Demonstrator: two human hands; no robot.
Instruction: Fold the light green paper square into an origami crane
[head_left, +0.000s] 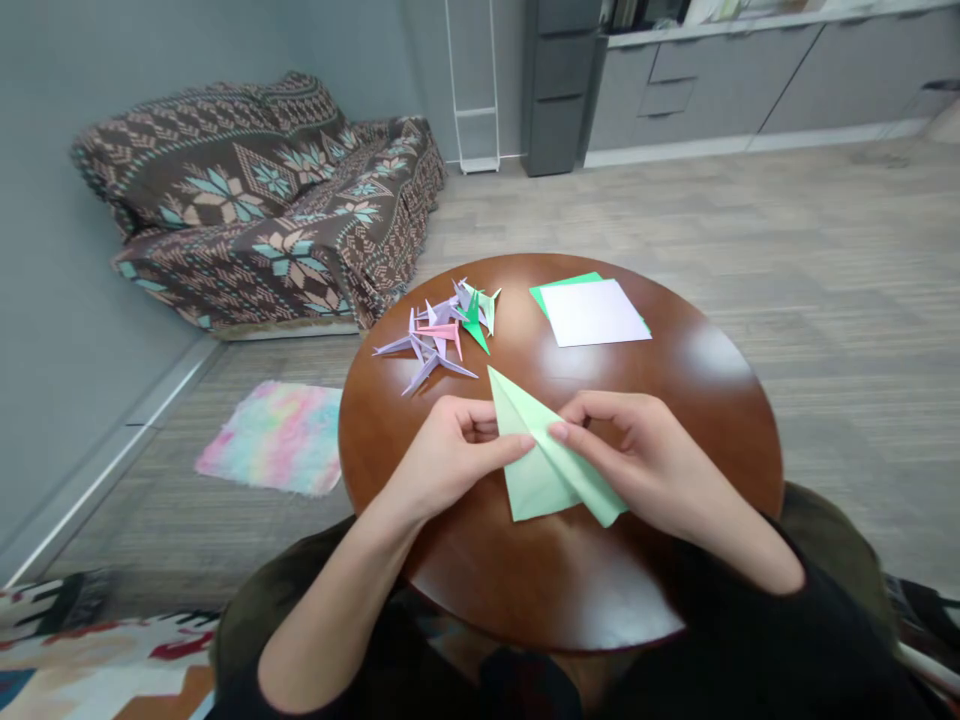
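A pale green sheet of origami paper (541,490), folded to a point at its far end, is between my two hands over the near half of the round table. My left hand (457,450) grips its left side, thumb on top and fingers curled beneath. On the right side, my right hand (630,445) pinches the folded layer between thumb and forefinger. The paper's near edge spreads in two flaps, the right one lifted and curved. Fingertips under the sheet are hidden.
Several folded paper planes or cranes (435,335) in purple, pink and green lie at the table's far left. A stack of square paper (596,312), white over green, rests at the far right. Beyond the wooden table (705,440) stand a covered sofa (285,210) and a fluffy rug (274,438).
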